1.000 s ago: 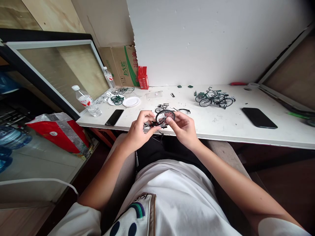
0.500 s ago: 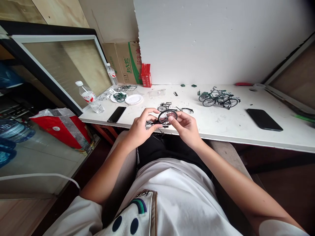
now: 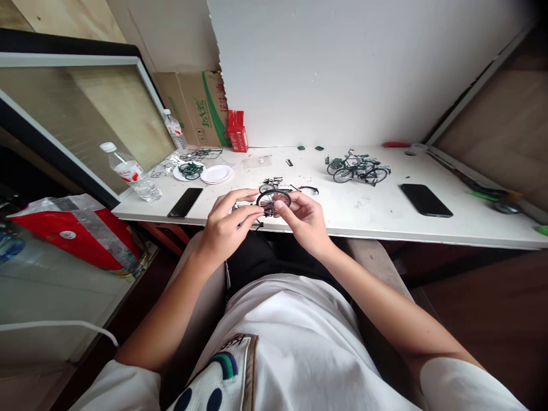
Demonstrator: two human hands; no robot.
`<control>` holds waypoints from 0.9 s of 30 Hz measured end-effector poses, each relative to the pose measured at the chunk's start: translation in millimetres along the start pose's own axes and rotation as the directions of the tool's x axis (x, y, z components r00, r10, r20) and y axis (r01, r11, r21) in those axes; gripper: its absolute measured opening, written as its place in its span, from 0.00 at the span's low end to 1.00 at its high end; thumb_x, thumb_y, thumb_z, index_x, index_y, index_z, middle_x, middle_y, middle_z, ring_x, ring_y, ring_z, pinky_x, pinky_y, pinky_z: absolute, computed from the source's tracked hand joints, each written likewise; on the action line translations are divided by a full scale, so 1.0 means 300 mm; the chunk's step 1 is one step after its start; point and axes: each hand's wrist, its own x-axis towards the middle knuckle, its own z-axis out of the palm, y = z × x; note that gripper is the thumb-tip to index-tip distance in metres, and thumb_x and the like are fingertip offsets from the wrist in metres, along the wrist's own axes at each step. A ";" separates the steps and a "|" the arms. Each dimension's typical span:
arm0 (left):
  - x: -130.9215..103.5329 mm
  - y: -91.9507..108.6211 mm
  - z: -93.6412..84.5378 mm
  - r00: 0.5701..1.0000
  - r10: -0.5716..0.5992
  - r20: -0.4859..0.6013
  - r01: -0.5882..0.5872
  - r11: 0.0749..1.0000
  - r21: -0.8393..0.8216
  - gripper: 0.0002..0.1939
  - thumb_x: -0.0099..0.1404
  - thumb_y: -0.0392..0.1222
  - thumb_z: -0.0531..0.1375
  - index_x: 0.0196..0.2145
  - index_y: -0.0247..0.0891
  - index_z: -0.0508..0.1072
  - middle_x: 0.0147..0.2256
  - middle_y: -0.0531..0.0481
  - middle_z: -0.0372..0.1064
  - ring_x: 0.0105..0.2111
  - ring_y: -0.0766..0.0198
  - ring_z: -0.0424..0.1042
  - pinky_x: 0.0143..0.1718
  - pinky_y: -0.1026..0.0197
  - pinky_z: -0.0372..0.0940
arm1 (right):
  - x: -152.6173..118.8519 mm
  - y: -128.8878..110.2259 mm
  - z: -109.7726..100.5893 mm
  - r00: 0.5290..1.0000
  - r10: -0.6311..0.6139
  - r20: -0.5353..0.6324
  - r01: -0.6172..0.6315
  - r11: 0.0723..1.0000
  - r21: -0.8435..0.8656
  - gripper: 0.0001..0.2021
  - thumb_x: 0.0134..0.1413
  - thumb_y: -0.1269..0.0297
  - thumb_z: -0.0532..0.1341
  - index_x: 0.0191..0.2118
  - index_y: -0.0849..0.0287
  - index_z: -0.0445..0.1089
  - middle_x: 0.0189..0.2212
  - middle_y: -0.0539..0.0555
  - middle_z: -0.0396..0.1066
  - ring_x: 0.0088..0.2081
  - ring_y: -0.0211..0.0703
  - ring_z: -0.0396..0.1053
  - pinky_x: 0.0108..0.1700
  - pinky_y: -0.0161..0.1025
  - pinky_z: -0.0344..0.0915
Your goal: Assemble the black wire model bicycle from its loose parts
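Observation:
Close to the table's front edge, my right hand pinches a small black spoked bicycle wheel between thumb and fingers. My left hand is closed on a dark model bicycle frame, mostly hidden behind its fingers. The wheel sits against the frame; whether it is fastened to it I cannot tell. Just beyond my hands lie more small bicycle parts with another wheel, and a curved black piece. Two assembled model bicycles stand on the white table to the right.
White plates, one with green parts, are at the left beside a phone and a water bottle. A red box stands by the wall. Another black phone lies at the right.
My view has turned to the right, so the table things appear farther left. Both hands keep hold of the wheel and frame; my left fingers have shifted slightly at the wheel's side.

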 end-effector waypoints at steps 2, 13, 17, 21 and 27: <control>-0.002 -0.005 0.006 1.000 -0.004 -0.002 0.004 1.000 -0.001 0.05 0.74 0.39 0.63 0.44 0.43 0.81 0.54 0.41 0.78 0.56 0.54 0.79 0.60 0.48 0.73 | 0.001 -0.001 -0.001 1.000 0.018 0.016 -0.018 1.000 0.006 0.20 0.56 0.43 0.74 0.39 0.55 0.75 0.37 0.53 0.81 0.38 0.43 0.78 0.47 0.44 0.78; -0.002 -0.012 0.013 0.996 -0.058 0.060 0.056 0.998 0.042 0.07 0.76 0.37 0.59 0.41 0.42 0.78 0.53 0.42 0.79 0.54 0.54 0.78 0.58 0.50 0.70 | -0.005 0.016 0.001 0.995 0.078 0.062 -0.082 0.995 0.056 0.23 0.55 0.41 0.74 0.40 0.55 0.73 0.37 0.51 0.81 0.39 0.43 0.80 0.51 0.45 0.79; -0.014 -0.024 0.020 0.994 -0.074 0.080 0.070 0.996 0.051 0.09 0.76 0.36 0.58 0.41 0.42 0.79 0.56 0.42 0.77 0.52 0.54 0.78 0.59 0.50 0.70 | -0.011 0.026 0.007 0.995 0.083 0.050 -0.086 0.995 0.042 0.24 0.54 0.40 0.74 0.36 0.54 0.70 0.34 0.50 0.78 0.37 0.42 0.77 0.48 0.43 0.78; -0.025 -0.033 0.029 0.996 -0.065 0.054 0.063 0.997 0.049 0.09 0.76 0.38 0.58 0.42 0.42 0.79 0.56 0.41 0.77 0.51 0.55 0.78 0.58 0.50 0.72 | -0.014 0.032 0.010 0.995 0.077 0.062 -0.079 0.996 0.040 0.23 0.54 0.39 0.74 0.37 0.55 0.73 0.35 0.51 0.79 0.40 0.43 0.78 0.49 0.43 0.77; -0.011 -0.013 0.028 0.998 -0.055 -0.004 0.055 0.998 0.018 0.10 0.77 0.40 0.58 0.39 0.41 0.79 0.54 0.42 0.77 0.48 0.57 0.79 0.58 0.52 0.74 | -0.020 0.030 0.010 0.996 0.064 0.054 -0.066 0.997 0.042 0.21 0.56 0.41 0.73 0.40 0.56 0.81 0.39 0.53 0.82 0.42 0.46 0.79 0.50 0.44 0.78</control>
